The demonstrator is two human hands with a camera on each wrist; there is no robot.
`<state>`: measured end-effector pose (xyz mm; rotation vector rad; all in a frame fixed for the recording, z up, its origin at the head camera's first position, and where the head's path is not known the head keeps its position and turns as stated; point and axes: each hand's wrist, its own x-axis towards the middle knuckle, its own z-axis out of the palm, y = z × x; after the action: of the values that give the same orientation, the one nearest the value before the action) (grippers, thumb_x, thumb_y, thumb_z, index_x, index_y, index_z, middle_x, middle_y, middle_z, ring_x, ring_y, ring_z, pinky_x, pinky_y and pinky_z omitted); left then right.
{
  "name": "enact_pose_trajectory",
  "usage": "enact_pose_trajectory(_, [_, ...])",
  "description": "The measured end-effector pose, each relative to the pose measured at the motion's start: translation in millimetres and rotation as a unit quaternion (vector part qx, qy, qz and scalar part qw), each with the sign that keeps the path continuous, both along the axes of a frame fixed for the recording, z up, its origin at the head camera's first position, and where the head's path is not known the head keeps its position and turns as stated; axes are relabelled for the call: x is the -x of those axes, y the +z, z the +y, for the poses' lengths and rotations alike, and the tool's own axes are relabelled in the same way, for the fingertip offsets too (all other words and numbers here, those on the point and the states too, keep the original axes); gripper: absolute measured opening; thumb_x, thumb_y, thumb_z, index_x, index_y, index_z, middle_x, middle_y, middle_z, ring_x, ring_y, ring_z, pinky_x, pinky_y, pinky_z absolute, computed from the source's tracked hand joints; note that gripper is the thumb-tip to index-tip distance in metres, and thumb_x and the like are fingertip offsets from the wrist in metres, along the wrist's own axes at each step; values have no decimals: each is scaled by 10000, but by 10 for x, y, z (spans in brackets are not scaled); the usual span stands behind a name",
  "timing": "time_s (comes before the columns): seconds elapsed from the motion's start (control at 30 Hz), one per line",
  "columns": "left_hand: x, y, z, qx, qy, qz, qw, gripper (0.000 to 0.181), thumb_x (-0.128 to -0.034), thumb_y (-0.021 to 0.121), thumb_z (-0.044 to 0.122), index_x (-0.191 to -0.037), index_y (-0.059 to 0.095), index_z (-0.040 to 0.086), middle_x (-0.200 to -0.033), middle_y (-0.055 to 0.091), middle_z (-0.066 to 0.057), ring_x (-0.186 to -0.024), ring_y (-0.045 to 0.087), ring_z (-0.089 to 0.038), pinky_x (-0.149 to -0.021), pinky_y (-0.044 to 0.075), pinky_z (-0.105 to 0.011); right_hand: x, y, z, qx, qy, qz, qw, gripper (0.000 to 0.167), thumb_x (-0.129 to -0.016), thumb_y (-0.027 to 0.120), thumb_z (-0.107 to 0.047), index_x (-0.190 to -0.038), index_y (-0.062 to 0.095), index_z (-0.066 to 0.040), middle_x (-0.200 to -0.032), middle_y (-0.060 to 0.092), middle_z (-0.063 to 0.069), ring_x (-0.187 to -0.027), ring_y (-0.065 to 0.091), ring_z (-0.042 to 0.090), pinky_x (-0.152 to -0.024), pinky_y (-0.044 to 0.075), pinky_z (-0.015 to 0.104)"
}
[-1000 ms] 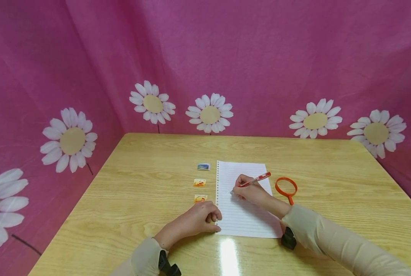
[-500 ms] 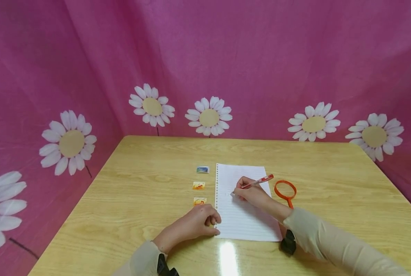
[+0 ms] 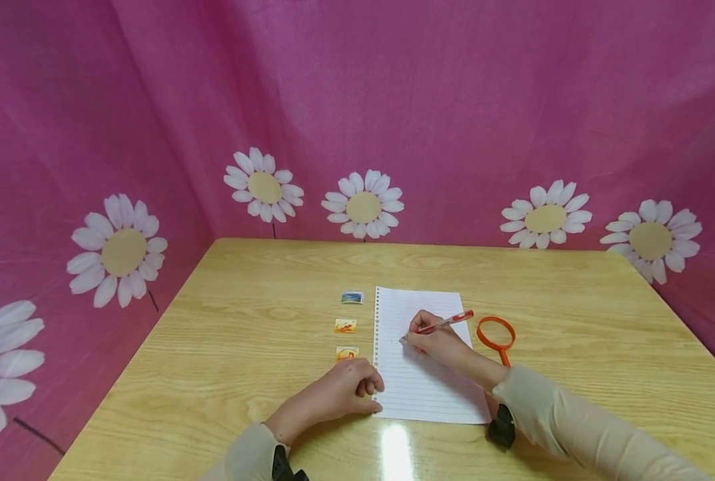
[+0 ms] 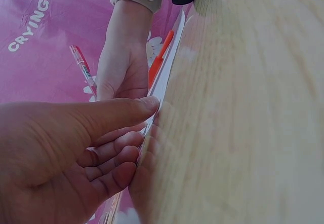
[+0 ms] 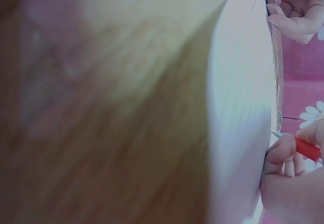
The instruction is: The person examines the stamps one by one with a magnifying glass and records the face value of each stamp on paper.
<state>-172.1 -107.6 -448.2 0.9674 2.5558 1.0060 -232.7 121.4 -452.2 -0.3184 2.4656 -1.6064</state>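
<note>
My right hand (image 3: 438,339) pinches a red pen (image 3: 460,317), its tip down on the upper part of a lined, hole-punched sheet of paper (image 3: 429,397). Small faint marks show beside the tip. In the right wrist view the red grip of the pen (image 5: 307,149) sits between thumb and fingers. At the sheet's lower left edge rests my left hand (image 3: 340,391), fingers loosely bent and thumb touching the paper. In the left wrist view that thumb (image 4: 121,111) lies on the edge of the sheet, with nothing gripped.
Left of the paper lie three small stamp-like cards: a blue one (image 3: 352,298), a yellow one (image 3: 345,326) and another yellow one (image 3: 346,352) just beyond my left hand. An orange magnifying glass (image 3: 504,357) lies right of the sheet on the wooden table (image 3: 243,321).
The pen tip has shifted slightly right, then back left, leaving small marks. My left hand stays at the paper's edge. The head view has tilted up a little.
</note>
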Motion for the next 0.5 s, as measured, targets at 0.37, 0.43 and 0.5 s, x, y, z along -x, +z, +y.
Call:
enact_pose_trajectory(0.37, [3, 5, -12, 24, -32, -52, 10000, 176, -806, 802, 143, -916, 677, 83, -799, 563, 33, -699, 456, 9, -662, 420, -128, -18, 28, -2, -133, 170, 118, 9997, 111, -806, 582, -18, -822, 472, -24, -597, 462, -32, -525, 386, 46, -494, 286, 185])
enact_pose_trajectory(0.43, [7, 8, -10, 28, -31, -40, 10000, 177, -805, 803, 143, -914, 676, 84, -798, 560, 34, -700, 455, 9, -662, 419, -129, -12, 35, 2, -165, 194, 139, 9996, 105, -804, 580, -19, -818, 477, -26, -599, 465, -34, -525, 388, 45, -493, 285, 185])
enact_pose_trajectory(0.5, [10, 11, -8, 28, -31, -39, 10000, 179, -802, 805, 143, -912, 676, 84, -796, 559, 34, -700, 454, 9, -661, 419, -129, -7, 36, 1, -191, 192, 153, 9995, 104, -806, 585, -22, -821, 482, -28, -601, 469, -40, -527, 389, 44, -494, 285, 183])
